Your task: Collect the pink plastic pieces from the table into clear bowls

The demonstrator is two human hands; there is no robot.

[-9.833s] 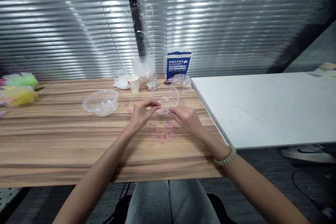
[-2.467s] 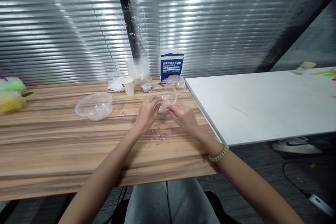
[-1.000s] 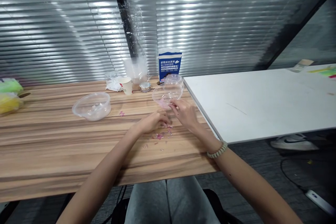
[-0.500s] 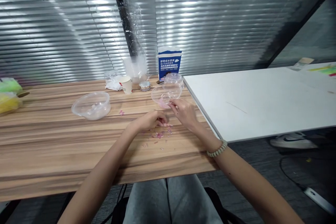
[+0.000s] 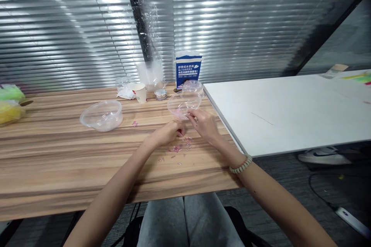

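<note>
R hand is pinching tilted clear plastic bowl by its near edge; L hand is curling down by loose pink pcs lying on wood-grain tabletop, can't tell if pinching any.

The bench is tan streaked with darker brown wood grain, its small scattered bits pink, the bowl and the tub colourless, the bracelet pale green, the trousers grey, the cup white with red marks, and the packet blue with white lettering.
</note>
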